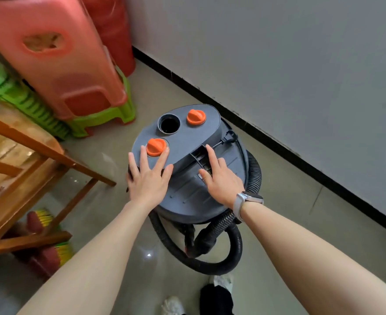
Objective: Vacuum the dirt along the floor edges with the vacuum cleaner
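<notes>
No readable text, labels, brand marks, numbers or signs anywhere in view. I checked the grey lid of the vacuum cleaner [187, 142]: plain moulded surface, no lettering I can make out. Both orange knobs [156, 147] are unmarked. There is a small pale patch on the lid just beside my right thumb, possibly a sticker, but it is too small and blurred to read. The watch [251, 197] on my right wrist shows a dark face with no legible digits. The stacked stools [57, 71] and the wall [301, 53] carry no writing.
</notes>
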The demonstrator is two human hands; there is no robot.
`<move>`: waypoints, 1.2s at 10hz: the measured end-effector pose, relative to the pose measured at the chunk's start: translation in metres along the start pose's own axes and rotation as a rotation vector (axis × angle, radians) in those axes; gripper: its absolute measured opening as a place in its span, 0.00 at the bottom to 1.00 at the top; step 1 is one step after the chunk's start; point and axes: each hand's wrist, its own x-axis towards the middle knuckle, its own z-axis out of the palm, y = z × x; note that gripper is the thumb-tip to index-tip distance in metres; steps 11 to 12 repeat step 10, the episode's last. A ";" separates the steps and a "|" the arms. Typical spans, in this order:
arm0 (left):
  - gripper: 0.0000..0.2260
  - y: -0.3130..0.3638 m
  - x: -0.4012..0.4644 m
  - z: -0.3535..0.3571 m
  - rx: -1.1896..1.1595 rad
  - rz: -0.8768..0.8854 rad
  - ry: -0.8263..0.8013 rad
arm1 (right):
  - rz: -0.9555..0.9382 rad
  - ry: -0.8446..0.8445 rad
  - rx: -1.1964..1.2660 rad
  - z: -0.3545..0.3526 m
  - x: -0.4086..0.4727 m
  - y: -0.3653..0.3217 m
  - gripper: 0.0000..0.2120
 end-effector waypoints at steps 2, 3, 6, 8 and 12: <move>0.22 -0.026 0.086 -0.047 -0.066 -0.095 0.047 | -0.118 -0.043 -0.006 -0.016 0.105 -0.051 0.30; 0.21 -0.035 0.112 -0.065 -0.097 -0.140 0.061 | -0.150 -0.055 -0.007 -0.019 0.138 -0.071 0.29; 0.21 -0.073 0.184 -0.118 -0.132 -0.211 0.090 | -0.204 -0.060 -0.053 -0.020 0.224 -0.140 0.29; 0.22 -0.093 0.208 -0.139 -0.078 -0.212 0.057 | -0.193 -0.063 -0.037 -0.017 0.249 -0.167 0.29; 0.22 -0.103 0.212 -0.147 -0.116 -0.184 0.030 | -0.113 -0.150 0.307 -0.028 0.249 -0.177 0.33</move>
